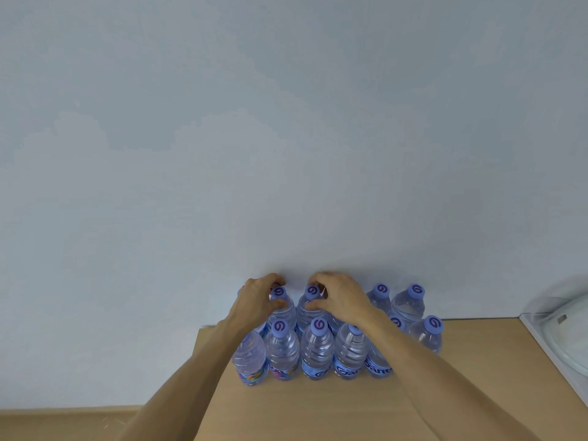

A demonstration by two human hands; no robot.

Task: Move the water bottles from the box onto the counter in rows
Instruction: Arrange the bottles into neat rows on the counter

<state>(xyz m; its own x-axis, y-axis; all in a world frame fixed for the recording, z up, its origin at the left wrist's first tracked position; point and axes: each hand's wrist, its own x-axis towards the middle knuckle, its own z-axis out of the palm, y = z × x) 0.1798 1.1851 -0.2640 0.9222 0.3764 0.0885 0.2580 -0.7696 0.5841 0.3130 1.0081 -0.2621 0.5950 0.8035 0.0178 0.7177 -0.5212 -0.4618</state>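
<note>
Two hands, left hand (261, 299), right hand (337, 297), each pinching a back-row bottle neck (upright)

The water bottles (283, 348) are clear, glossy ribbed plastic with matt lilac plastic caps (319, 326) and shiny printed labels; the worktop (318, 405) looks like smooth, matt pale wood.

just one view here, a wide-angle head cam looking forward and slightly down from above the counter (350, 409). it faces the pale wall (286, 138), which fills most of the frame, and sits close, within arm's reach.
</note>
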